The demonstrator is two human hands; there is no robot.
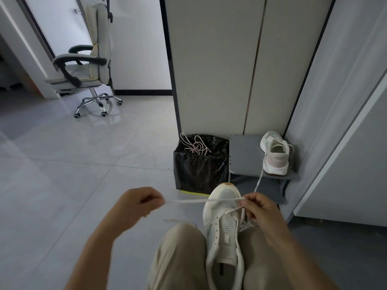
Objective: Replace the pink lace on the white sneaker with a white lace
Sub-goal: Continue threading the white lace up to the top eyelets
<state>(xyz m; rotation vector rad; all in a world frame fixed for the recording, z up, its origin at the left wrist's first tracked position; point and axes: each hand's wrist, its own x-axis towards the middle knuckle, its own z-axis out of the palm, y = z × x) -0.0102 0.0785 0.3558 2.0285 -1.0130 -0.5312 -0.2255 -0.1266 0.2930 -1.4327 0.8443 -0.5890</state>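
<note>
Your left hand [139, 203] and right hand [260, 208] each pinch the white lace [201, 200], stretched between them across the toe of the white sneaker [225, 227] between your knees. The pink lace [196, 146] lies atop the black-bagged bin [199, 172] beyond.

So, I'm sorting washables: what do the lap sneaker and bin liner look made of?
Sneaker: probably matte mesh fabric; an open weave shows on its tongue. Liner: thin glossy black plastic, likely; its crinkles catch light.

Both hands [138, 203] [259, 208] pinch white lace [201, 200] above sneaker [225, 225].
</note>
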